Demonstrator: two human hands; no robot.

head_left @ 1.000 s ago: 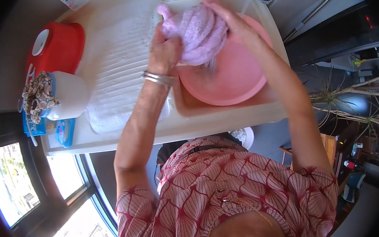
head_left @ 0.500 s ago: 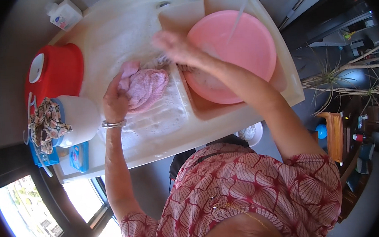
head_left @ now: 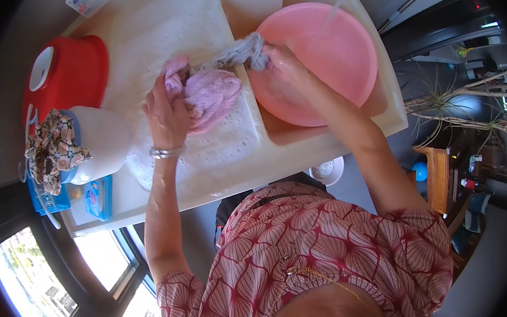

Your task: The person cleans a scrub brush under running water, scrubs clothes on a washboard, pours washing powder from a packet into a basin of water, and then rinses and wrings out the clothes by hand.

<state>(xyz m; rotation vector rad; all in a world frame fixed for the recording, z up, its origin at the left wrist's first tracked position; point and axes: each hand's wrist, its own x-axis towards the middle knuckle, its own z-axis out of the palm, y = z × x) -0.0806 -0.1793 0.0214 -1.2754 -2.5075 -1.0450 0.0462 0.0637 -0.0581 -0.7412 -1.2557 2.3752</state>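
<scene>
Cloth [head_left: 216, 96] is gripped by the fingers of the left hand [head_left: 170, 118]; a grey rag [head_left: 239, 51] is clamped in those of the right hand [head_left: 284, 62], near the pink basin [head_left: 341, 56].

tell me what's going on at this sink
A person at a sink has a bunched lilac cloth gripped in the left hand on the sudsy board. The right hand holds the end of a twisted grey cloth by the left edge of the pink basin, into which a thin stream of water runs.
</scene>
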